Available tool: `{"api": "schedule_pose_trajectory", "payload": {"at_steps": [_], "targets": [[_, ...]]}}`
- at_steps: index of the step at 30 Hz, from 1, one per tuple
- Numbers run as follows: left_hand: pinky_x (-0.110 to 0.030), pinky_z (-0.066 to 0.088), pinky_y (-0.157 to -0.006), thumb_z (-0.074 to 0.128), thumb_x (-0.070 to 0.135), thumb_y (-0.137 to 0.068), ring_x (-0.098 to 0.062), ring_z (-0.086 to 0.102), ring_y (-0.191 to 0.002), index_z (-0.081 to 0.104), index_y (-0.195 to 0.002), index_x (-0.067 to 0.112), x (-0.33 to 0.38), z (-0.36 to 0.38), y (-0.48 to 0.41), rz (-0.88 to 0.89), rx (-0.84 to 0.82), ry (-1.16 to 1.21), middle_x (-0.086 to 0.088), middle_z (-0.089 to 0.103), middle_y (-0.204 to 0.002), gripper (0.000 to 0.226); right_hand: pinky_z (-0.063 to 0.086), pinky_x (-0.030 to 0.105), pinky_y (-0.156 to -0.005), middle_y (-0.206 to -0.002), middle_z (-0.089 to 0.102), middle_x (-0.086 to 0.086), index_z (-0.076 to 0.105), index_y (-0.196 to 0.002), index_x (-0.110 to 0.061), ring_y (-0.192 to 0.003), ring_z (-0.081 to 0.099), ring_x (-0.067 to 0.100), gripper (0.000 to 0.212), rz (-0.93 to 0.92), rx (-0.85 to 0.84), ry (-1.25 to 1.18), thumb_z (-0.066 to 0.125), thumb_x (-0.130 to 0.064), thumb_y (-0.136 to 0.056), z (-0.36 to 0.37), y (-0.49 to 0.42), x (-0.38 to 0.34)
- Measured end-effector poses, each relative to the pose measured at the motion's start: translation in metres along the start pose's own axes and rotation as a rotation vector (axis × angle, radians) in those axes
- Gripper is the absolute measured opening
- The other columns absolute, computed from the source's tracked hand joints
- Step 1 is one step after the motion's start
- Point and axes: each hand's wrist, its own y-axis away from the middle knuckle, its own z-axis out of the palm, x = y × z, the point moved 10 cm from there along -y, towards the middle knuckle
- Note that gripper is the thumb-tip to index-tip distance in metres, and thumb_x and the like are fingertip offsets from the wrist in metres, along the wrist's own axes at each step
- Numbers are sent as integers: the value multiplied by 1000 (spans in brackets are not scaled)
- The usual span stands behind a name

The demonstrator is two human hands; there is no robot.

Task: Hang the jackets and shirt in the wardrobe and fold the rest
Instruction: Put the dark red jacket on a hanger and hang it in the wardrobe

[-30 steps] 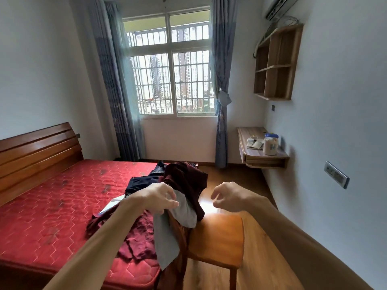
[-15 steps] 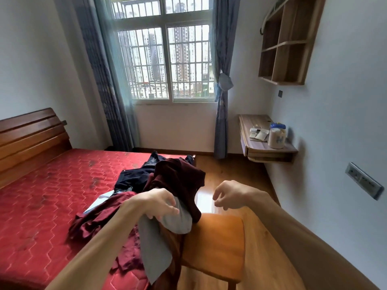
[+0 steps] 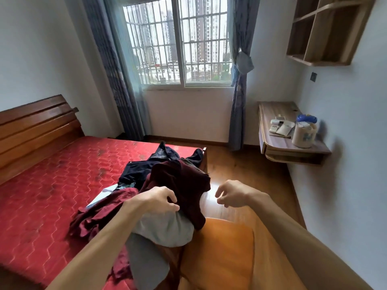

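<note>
One grey garment (image 3: 167, 229) gripped by left hand (image 3: 155, 200); right hand (image 3: 230, 194) hovers.

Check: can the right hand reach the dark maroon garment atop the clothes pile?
Probably yes. The right hand hovers empty, fingers loosely curled, just right of the dark maroon garment, with nothing between them; the left hand grips the pale grey cloth below it.

At my 12 o'clock lies a crumpled maroon garment (image 3: 180, 185), a navy jacket (image 3: 144, 167) beyond it, grey cloth (image 3: 165, 227) drooping at 6 o'clock.
</note>
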Motion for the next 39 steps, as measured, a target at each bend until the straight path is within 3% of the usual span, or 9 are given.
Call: {"api": "schedule_pose_trajectory", "payload": {"at_steps": [3, 8, 13, 20, 28, 33, 36, 39], "targets": [[-22, 54, -72, 64, 52, -86, -3, 66, -82, 64, -121, 30, -8, 2, -25, -12, -22, 0, 9, 66, -113, 42, 59, 25, -76, -103, 71, 0, 71, -117, -15, -87, 71, 11, 25, -9, -27, 10, 63, -20, -94, 2, -27, 6], [-27, 60, -75, 66, 49, -86, -6, 70, -79, 66, -118, 29, -25, -5, -73, -37, -31, 45, 8, 71, -104, 39, 56, 18, -73, -118, 67, 1, 69, -122, -15, -96, 68, 13, 28, -18, -58, 21, 61, -21, -96, 4, -76, 9], [-16, 49, -62, 64, 43, -91, -6, 73, -74, 64, -121, 26, -38, -20, -126, 9, -58, 68, 4, 73, -95, 34, 57, 36, -90, -116, 70, 7, 71, -117, -11, -100, 67, 21, 26, 16, -69, 55, 61, -20, -94, -4, -133, 10], [-18, 47, -74, 63, 41, -92, -3, 67, -82, 65, -121, 26, -64, -62, -200, 73, -15, 52, 16, 63, -79, 32, 57, 38, -90, -118, 68, 14, 70, -114, -4, -104, 66, 25, 26, 89, -57, 61, 59, -15, -92, -12, -219, 8], [-35, 47, -102, 60, 44, -89, -12, 64, -106, 66, -120, 31, -104, -72, -251, 60, 6, 48, 3, 68, -117, 34, 57, 30, -89, -119, 66, 9, 64, -122, -10, -103, 64, 21, 30, 163, -75, 44, 54, -9, -94, -7, -291, 10], [-29, 42, -106, 60, 34, -94, -15, 55, -122, 62, -128, 24, -122, -68, -280, 62, 64, 24, -1, 60, -133, 36, 54, 35, -94, -120, 62, 8, 52, -130, -14, -106, 60, 23, 40, 200, -90, 28, 55, -7, -91, 13, -332, 23], [-32, 38, -112, 61, 34, -93, -17, 48, -131, 55, -136, 23, -136, -51, -295, 5, 8, 16, -1, 49, -143, 44, 47, 39, -100, -125, 60, 8, 41, -138, -15, -113, 58, 27, 54, 205, -122, 51, 58, -9, -87, 30, -357, 37], [-31, 36, -112, 59, 31, -94, -19, 46, -134, 49, -143, 22, -141, -37, -301, -35, -22, 23, -1, 37, -149, 51, 37, 43, -110, -148, 46, 10, 26, -152, -13, -136, 44, 30, 84, 224, -168, 49, 72, -18, -82, 51, -382, 54]]}}
